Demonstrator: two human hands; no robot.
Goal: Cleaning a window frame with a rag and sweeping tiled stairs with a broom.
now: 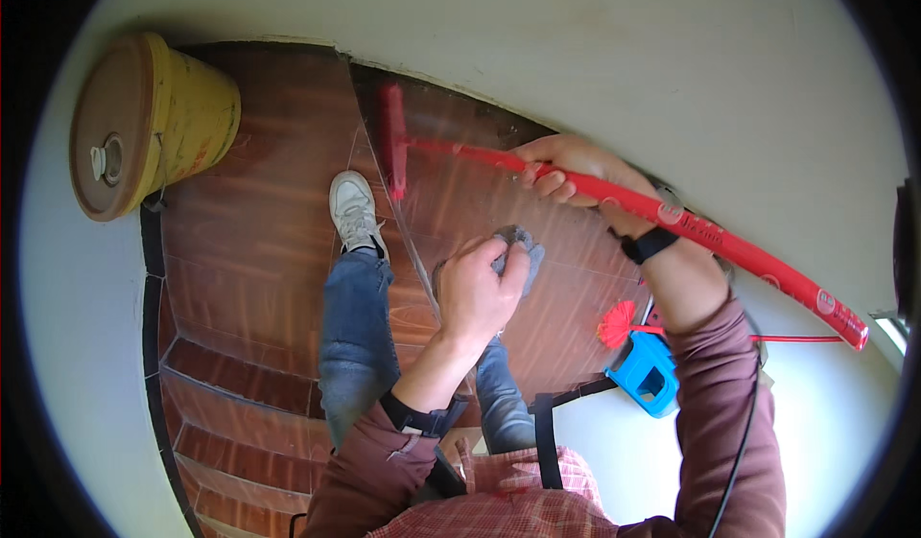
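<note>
My left hand (478,290) grips a crumpled grey cloth (531,254) in front of my body. Fingers of my right hand (568,167) are wrapped around the handle of a red floor squeegee or broom (734,250). This handle runs from upper left to lower right, past my right forearm, and bears printed writing. Its narrow crosswise head (393,142) is slightly blurred above the edge where two floor levels meet; whether it touches the floor I cannot tell. The cloth partly disappears behind my left fingers.
A yellow bucket (198,110) with a brown lid stands at the left wall. Brown tiled steps (245,372) descend at lower left. A blue plastic stool (644,376) and a red brush (617,324) are at right. My white shoe (354,211) is on the landing.
</note>
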